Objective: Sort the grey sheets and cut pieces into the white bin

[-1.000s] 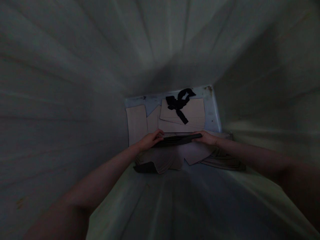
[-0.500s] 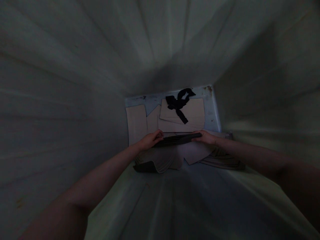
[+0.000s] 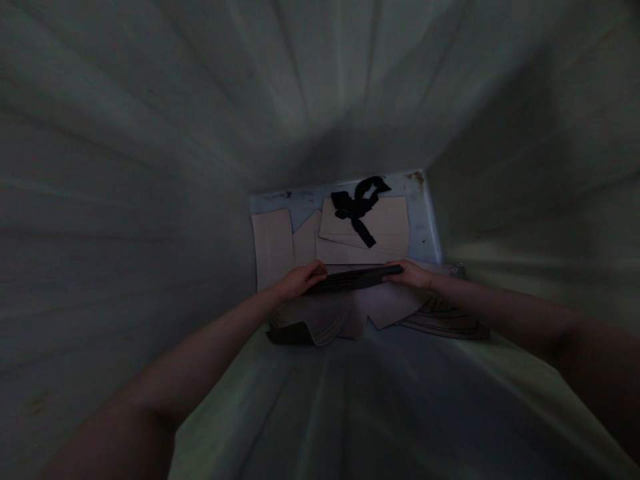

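Observation:
Deep in a large bin, a stack of dark, thin sheets (image 3: pixel 357 277) is held edge-on between my two hands. My left hand (image 3: pixel 303 279) pinches its left end, fingers closed. At the right end, my right hand (image 3: pixel 407 273) is closed on the stack. Below it lie more pale, flexible sheets (image 3: pixel 317 310), one with a dark underside curled up at the front left. Behind my hands, several pale flat sheets (image 3: pixel 363 253) lie on the bin floor. Their exact material is hard to tell in this dim light.
Tall pale ribbed bin walls (image 3: pixel 340 87) surround my arms on all sides. A crumpled black strip (image 3: pixel 357 205) lies on the back sheets. Another fanned stack of sheets (image 3: pixel 445 320) rests at the right front, under my right forearm. Brown stains mark the back right corner.
Almost nothing differs; both hands keep their hold on the stack in about the same place.

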A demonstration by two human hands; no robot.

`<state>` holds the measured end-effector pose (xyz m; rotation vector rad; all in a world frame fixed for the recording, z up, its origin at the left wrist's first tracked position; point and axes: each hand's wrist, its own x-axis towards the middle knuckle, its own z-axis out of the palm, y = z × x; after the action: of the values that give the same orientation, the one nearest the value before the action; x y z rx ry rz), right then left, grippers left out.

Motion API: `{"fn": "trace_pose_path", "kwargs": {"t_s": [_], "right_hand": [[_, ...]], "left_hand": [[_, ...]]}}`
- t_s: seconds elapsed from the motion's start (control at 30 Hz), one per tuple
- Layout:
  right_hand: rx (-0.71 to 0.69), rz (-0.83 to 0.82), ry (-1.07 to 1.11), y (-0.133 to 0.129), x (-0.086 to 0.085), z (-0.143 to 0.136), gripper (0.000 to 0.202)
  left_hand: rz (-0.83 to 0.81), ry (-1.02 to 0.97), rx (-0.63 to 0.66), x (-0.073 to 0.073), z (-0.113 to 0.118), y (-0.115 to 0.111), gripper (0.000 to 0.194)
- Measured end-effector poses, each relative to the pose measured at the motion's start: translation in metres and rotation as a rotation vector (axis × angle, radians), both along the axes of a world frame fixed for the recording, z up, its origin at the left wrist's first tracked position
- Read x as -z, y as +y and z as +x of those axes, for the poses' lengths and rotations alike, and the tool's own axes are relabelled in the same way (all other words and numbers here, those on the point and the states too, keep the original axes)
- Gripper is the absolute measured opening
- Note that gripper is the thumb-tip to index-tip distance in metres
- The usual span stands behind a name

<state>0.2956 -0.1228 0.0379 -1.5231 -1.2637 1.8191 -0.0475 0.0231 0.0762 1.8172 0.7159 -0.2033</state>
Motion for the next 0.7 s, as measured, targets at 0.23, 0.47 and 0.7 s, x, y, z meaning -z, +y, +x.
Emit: {"fn": "trace_pose_path", "kwargs": {"t_s": [0.23, 0.47, 0.7], "right_hand": [[-0.014, 0.004, -0.009, -0.001, 0.001, 0.000, 0.045], [-0.024, 0.007, -0.013, -0.001, -0.001, 0.000, 0.044], [0.005, -0.001, 0.002, -0.005, 0.004, -0.001, 0.045]], "left_hand": [[-0.037, -0.039, -0.001, 0.000, 0.005, 0.002, 0.019], [-0.062, -0.046, 0.003, 0.005, 0.002, 0.004, 0.022], [0.124, 0.000, 0.128, -0.006, 0.008, -0.008, 0.029]]}}
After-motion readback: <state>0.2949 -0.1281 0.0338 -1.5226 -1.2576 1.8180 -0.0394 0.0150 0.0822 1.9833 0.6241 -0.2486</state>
